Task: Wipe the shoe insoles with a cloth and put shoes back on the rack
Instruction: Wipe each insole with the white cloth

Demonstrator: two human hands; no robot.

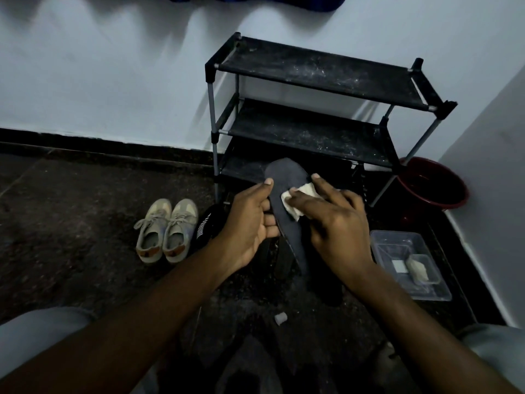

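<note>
My left hand (250,220) grips a dark insole (284,177) from its left edge, thumb on top and fingers underneath. My right hand (332,220) presses a small white cloth (295,200) onto the insole's upper face. A black three-shelf shoe rack (318,72) stands against the wall just behind the insole. A pair of beige sneakers (167,230) sits on the floor to the left. Black shoes (207,226) lie on the floor under my hands, mostly hidden.
A clear plastic tray (409,263) with a small box and a pale lump lies at the right. A dark red bucket (431,183) stands in the corner beside the rack. A small white scrap (280,318) lies on the dark floor between my knees.
</note>
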